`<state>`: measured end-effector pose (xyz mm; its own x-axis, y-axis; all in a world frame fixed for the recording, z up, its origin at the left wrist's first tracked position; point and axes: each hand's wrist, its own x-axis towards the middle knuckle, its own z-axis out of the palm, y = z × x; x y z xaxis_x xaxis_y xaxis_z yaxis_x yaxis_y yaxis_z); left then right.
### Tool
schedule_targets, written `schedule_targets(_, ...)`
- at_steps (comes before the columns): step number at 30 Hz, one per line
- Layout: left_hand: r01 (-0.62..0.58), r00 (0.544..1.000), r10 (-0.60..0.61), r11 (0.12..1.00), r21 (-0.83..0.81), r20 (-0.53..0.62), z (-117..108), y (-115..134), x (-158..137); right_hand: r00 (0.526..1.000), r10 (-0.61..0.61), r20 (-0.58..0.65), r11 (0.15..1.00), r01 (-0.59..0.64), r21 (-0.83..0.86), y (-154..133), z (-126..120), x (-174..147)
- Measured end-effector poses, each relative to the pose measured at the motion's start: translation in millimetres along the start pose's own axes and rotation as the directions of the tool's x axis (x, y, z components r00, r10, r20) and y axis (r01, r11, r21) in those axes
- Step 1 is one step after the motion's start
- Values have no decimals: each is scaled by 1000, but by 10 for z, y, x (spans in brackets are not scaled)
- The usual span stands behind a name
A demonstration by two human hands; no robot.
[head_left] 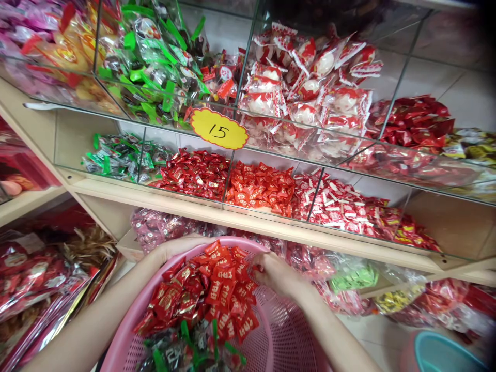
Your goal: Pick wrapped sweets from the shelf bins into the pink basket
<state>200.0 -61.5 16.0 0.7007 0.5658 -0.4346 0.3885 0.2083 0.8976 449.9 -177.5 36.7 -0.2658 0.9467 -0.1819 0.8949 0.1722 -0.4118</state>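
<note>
A pink plastic basket (pixel 127 315) with perforated walls is in front of me, below the shelves. My left hand (pixel 186 246) grips its far left rim, most of the fingers hidden along the edge. My right hand (pixel 276 275) is at the right side of the basket, slightly blurred. Its fingers are curled beside the candies, and whatever is within them is hidden. Orange-red wrapped candies (pixel 225 281) lie heaped in the basket against darker red and gold wrapped candies (pixel 174 299). Nearer to me are clear packets with green ends (pixel 189 349).
Two tiers of glass-fronted shelf bins face me. The lower one has red candies (pixel 197 173), orange-red candies (pixel 263 186) and white-and-red packets (pixel 341 204). A yellow price tag (pixel 219 129) reads 15. Bagged goods (pixel 166 227) sit underneath; a teal-lined tub (pixel 445 354) stands lower right.
</note>
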Motion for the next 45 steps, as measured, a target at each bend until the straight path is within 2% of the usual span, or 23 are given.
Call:
schedule_targets(3,-2,1000,2,1000,12,-2,-2,-8,7,1000,-22,-1,994,22,-104,-38,49,19)
schedule_targets(8,-9,1000,9,999,-31,10,-4,-31,15,996,45,74,983,-31,-180,-130,106,19)
schedule_targets(11,3,1000,-3,998,-60,13,1,-33,12,990,26,138,997,-15,-81,-147,105,-9)
schedule_targets(14,-2,1000,2,998,-56,3,12,-25,8,989,3,151,1000,-6,19,-125,94,-34)
schedule_targets(19,51,999,-52,993,-105,-9,40,5,-1,987,29,156,999,-34,25,-79,90,-27)
schedule_targets(27,57,998,-56,990,-129,6,47,23,-22,986,-34,161,998,25,54,-106,57,-23)
schedule_targets(30,48,999,-44,987,-152,28,23,-44,21,997,-52,58,998,50,39,-159,-12,-54)
schedule_targets(33,39,999,-35,991,-130,35,0,-106,67,981,-118,-156,988,131,78,-240,-210,-82)
schedule_targets(36,23,999,-19,993,-114,41,-6,-119,78,908,-136,-396,973,198,122,-255,-522,-65)
schedule_targets(39,28,999,-24,993,-116,37,-2,-97,59,821,-97,-562,995,97,-31,-145,-820,17)
schedule_targets(41,34,999,-31,993,-114,24,-1,-86,48,819,-92,-567,980,-25,-196,-37,-949,95)
schedule_targets(43,32,999,-30,994,-108,17,-5,-88,46,876,-39,-480,951,-115,-287,52,-1014,176)
schedule_targets(45,23,1000,-21,994,-106,19,-14,-101,52,926,61,-372,935,-183,-303,95,-1029,246)
